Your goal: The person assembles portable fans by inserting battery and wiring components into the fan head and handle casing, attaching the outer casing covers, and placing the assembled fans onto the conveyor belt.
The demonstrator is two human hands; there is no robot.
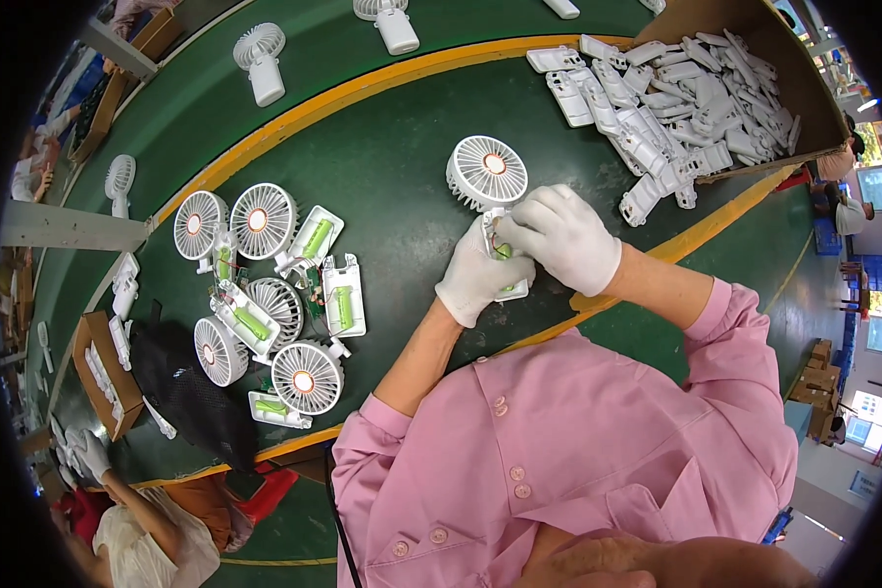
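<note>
A white handheld fan (490, 172) with an orange-ringed hub points away from me over the green table. My left hand (480, 274), in a white glove, is wrapped round its handle. The handle is open, and a bit of green battery (503, 251) shows between my fingers. My right hand (562, 235), gloved too, is bent over the upper handle just below the fan head, fingertips pressed together. What those fingertips pinch, if anything, is hidden. To the left lies a group of similar fans (265, 220), several with open handles showing green batteries and thin wires.
At the upper right, a cardboard box (815, 98) lies with white plastic handle shells (657, 127) spilling onto the table. A black bag (191, 392) and a small carton (103, 367) sit at the left. Finished-looking fans (263, 64) stand beyond the yellow edge strip. A co-worker's gloved hand (90, 456) is at lower left.
</note>
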